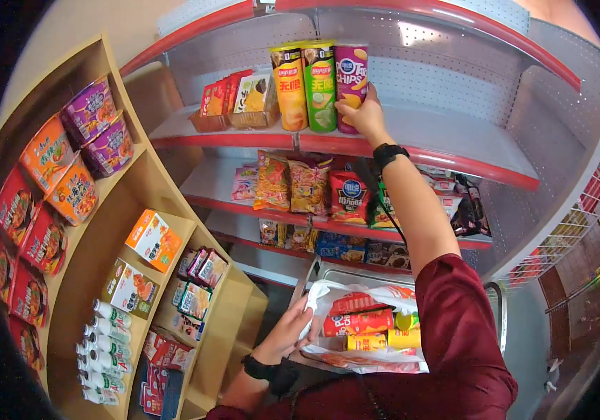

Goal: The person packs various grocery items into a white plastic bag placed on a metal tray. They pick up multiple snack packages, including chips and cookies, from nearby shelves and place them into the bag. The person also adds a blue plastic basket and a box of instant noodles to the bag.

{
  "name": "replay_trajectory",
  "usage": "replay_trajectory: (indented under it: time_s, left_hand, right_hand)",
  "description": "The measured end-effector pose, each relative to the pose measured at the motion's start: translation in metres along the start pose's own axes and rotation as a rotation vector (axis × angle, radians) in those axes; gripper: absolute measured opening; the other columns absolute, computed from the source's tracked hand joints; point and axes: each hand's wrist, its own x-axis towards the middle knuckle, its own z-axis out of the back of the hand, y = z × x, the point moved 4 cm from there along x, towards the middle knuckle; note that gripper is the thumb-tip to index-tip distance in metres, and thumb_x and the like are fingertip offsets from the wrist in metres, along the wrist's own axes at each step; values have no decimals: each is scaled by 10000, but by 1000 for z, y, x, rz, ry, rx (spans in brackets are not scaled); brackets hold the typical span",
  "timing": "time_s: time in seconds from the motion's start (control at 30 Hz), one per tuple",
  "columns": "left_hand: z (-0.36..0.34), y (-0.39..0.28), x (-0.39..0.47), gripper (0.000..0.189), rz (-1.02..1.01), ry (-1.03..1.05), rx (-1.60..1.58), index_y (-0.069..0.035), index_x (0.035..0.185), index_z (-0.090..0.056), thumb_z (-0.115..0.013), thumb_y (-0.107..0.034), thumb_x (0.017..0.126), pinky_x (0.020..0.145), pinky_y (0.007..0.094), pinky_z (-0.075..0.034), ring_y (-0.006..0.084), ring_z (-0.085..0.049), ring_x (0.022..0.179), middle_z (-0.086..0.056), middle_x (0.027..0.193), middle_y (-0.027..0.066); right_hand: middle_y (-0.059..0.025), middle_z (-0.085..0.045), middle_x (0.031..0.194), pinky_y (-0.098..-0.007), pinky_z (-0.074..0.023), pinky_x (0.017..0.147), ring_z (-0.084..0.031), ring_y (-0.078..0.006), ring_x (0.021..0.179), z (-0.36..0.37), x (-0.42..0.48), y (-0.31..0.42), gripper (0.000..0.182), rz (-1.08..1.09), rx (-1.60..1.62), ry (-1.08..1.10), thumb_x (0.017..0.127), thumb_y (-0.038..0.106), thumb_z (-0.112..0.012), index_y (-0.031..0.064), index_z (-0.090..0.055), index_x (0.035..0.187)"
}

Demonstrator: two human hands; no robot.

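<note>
My right hand (364,113) grips the lower part of a purple potato chip canister (351,68), which stands upright on a red-edged metal shelf (436,131). Directly to its left are a green Lay's canister (321,86) and an orange Lay's canister (289,89), side by side. My left hand (286,328) holds the bunched rim of a white plastic bag (316,299). Inside the bag lie a red chip canister (368,321), yellow canisters (366,342) and other red packaging. The bag rests in a metal-rimmed container, partly covered by my right arm.
Left of the canisters stand snack boxes (251,100). Lower shelves hold snack bags (310,184) and small packets (339,247). A wooden shelf unit (168,194) at left carries noodle tubs (71,186), boxes and white bottles (105,357). A white wire rack (568,247) stands at right.
</note>
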Motion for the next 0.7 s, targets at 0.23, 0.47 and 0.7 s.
replay_trajectory:
  time_s: [0.23,0.47,0.7]
  left_hand:
    - [8,2,5,450,30,-16,-35,-110,1352,-239,-353,-284,952,375,165,-284,46,-330,410,-472,596,18]
    - [9,3,18,400,-15,-24,-139,-124,1288,-305,-331,-340,952,350,178,-274,74,-366,397,-452,547,21]
    - [-10,-8,18,392,13,-8,-197,-157,1190,-388,-267,-437,942,346,200,-270,82,-318,345,-442,531,23]
  right_hand:
    - [-136,-580,965,-320,-473,711,-591,-214,822,17,-11,1,620,42,157,-217,665,209,-736,11,-389,1140]
    - [-76,-523,1088,-334,-411,888,-512,-174,1010,106,-178,33,599,-111,536,185,706,131,-720,37,-371,1184]
    - [-97,-533,1121,-321,-382,922,-512,-193,1030,157,-353,35,775,-312,40,782,544,146,-812,21,-451,1219]
